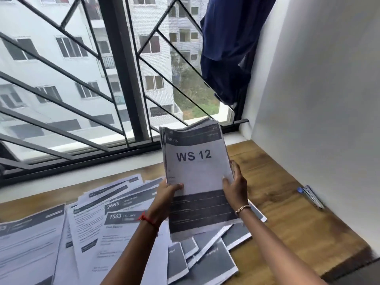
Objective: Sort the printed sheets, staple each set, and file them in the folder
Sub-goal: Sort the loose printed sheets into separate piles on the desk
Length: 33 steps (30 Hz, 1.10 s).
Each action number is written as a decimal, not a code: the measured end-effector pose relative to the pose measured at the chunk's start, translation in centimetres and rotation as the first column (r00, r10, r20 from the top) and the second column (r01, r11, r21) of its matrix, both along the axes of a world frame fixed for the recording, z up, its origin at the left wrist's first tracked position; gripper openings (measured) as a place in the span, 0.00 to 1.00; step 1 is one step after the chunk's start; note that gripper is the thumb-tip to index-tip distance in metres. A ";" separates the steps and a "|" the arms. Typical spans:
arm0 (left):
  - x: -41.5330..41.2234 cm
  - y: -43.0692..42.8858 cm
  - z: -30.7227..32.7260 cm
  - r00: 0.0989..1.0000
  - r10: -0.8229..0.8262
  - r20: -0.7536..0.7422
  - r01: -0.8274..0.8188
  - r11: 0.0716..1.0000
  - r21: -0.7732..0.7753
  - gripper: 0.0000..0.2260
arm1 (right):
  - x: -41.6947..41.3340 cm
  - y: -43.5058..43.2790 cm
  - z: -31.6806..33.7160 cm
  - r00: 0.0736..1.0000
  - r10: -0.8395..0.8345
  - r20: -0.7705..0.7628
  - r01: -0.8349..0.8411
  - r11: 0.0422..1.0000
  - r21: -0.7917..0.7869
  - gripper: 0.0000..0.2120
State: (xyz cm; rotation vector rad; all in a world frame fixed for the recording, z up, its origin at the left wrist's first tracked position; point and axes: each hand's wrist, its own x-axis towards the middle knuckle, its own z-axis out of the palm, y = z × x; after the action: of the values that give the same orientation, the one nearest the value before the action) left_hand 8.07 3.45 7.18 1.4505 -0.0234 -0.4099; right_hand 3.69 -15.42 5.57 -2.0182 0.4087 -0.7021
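Got my left hand (167, 194) and right hand (236, 188) fingers clamped on the WS 12 stack (197, 171), upright between them over the loose sheets (92, 223). I'd knock its bottom edge square on the tabletop (277, 182) before stapling.

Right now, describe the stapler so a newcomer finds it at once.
Start at the white wall right of the wooden desk. The stapler lies at its foot on bare wood. It alone is blue and silver, apart from the printed sheets.
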 end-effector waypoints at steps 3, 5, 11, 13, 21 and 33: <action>1.0 -3.9 -0.4 1.000 -0.029 0.002 0.029 0.999 -0.030 0.21 | 0.1 -4.3 -0.2 0.997 -0.038 -0.061 0.041 0.997 0.058 0.26; 1.2 -6.6 -1.3 1.000 -0.011 0.006 0.011 0.998 -0.055 0.28 | 0.2 -7.3 -0.4 0.993 -0.058 -0.100 0.069 0.993 0.100 0.25; 1.9 -16.2 -4.0 0.999 0.029 -0.023 -0.030 0.998 -0.057 0.35 | 1.8 -17.6 -1.8 0.964 -0.055 -0.260 0.072 0.996 0.057 0.28; 2.4 -18.7 -4.8 1.000 0.015 -0.011 -0.015 1.000 -0.023 0.36 | 2.6 -20.6 -2.3 0.961 -0.051 -0.273 0.067 0.997 0.048 0.29; 7.3 -24.6 -12.5 0.996 0.002 0.094 -0.027 0.962 0.272 0.32 | 7.0 -27.7 -4.6 0.915 -0.037 -0.403 0.037 0.999 -0.007 0.23; 8.9 -26.4 -12.9 0.999 0.024 0.040 -0.041 0.833 0.552 0.14 | 12.8 -30.2 -8.3 0.667 -0.051 -0.743 -0.191 0.953 -0.236 0.20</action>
State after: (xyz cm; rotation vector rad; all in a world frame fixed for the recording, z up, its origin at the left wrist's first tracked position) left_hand 16.97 -22.99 -5.73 2.0306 0.1043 -0.3817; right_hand 16.53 -45.63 -2.77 -2.5495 0.7231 0.1906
